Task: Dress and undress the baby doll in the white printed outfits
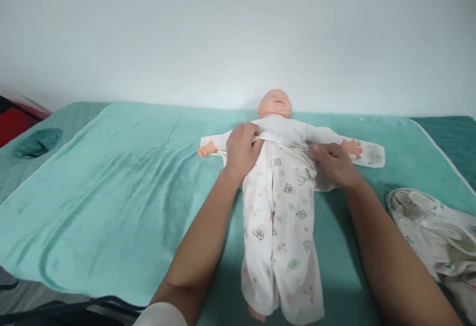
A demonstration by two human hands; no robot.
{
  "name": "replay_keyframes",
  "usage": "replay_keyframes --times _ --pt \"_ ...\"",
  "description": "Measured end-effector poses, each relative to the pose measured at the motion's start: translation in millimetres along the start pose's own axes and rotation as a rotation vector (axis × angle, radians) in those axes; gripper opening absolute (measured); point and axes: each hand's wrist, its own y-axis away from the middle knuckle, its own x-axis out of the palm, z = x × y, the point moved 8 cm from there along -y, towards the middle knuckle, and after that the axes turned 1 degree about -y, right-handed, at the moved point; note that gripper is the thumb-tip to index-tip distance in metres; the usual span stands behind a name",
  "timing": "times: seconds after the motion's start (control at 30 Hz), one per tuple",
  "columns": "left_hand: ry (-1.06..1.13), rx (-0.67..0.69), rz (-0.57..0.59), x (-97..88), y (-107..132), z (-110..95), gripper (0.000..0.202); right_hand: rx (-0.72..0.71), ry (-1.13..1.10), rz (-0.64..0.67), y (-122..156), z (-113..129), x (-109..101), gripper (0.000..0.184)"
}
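Observation:
A baby doll lies on its back, head toward the wall and arms spread. It wears a white long-sleeved top and white printed baby pants, whose waistband lies bunched across its belly. One foot shows at the lower leg opening. My left hand is closed on the waistband at the left, thumb at the band. At the opposite side, my right hand is closed with its fingertips on the waistband's right end; those fingertips are slightly blurred. Part of the top hangs out beneath the right hand.
A teal blanket with soft folds covers the bed up to the white wall. Crumpled printed baby clothes lie at the right. A red object stands at the far left, and dark cables run along the lower left.

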Motion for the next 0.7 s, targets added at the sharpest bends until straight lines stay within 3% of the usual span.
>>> replay_keyframes --times 0.17,0.23,0.3,0.5,0.63,0.7 --pt "0.093 -0.128 0.002 3.6 2.5 10.6 0.006 0.079 0.014 0.247 9.1 4.6 11.2 0.063" --pt "0.100 -0.160 0.005 5.7 3.1 11.7 0.008 0.127 0.009 0.295 14.5 3.0 16.8 0.053" --pt "0.102 -0.170 -0.007 6.2 3.2 10.0 0.011 0.144 0.005 0.285 19.3 1.3 21.7 0.056" --pt "0.142 -0.136 -0.040 -8.4 21.2 -10.9 0.022 0.122 0.085 -0.122 38.9 -1.8 18.8 0.047" --pt "0.161 -0.159 -0.034 -30.7 62.3 -23.6 0.022 0.066 0.183 -0.323 55.5 3.1 19.6 0.042" --pt "0.170 -0.184 -0.029 -41.4 85.3 -28.8 0.023 -0.001 0.251 -0.402 61.1 8.5 20.6 0.030"
